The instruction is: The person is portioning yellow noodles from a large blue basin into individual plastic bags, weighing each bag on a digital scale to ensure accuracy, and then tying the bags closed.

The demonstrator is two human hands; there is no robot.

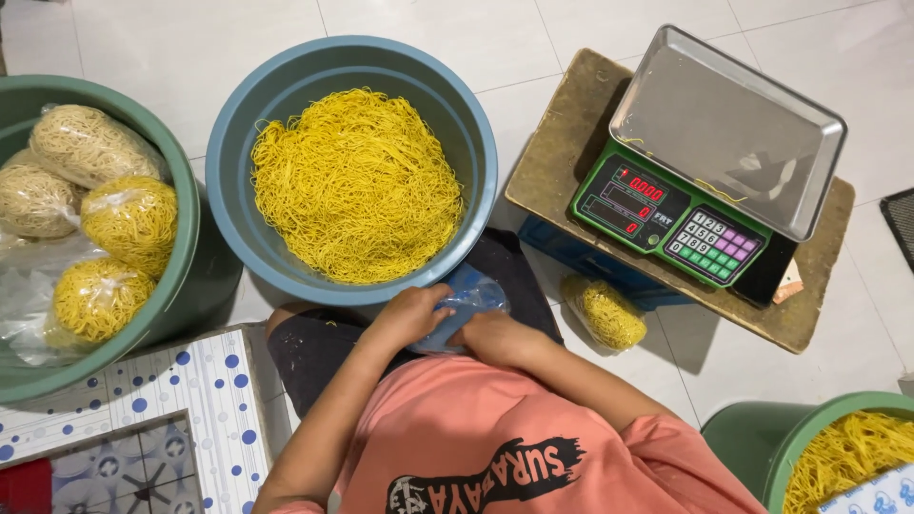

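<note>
My left hand (411, 314) and my right hand (493, 335) meet over my lap, both gripping a thin clear plastic bag (471, 297) that looks bluish. The bag sits just at the near rim of a blue-grey basin (238, 124), which holds a big heap of loose yellow noodles (357, 186). Nothing shows inside the bag.
A green basin (186, 219) at the left holds several bagged noodle portions (129, 217). A green digital scale (666, 214) with a steel tray (728, 124) stands on a board at the right. One noodle bag (606, 312) lies on the floor; a green bucket (762, 438) with noodles is at the lower right.
</note>
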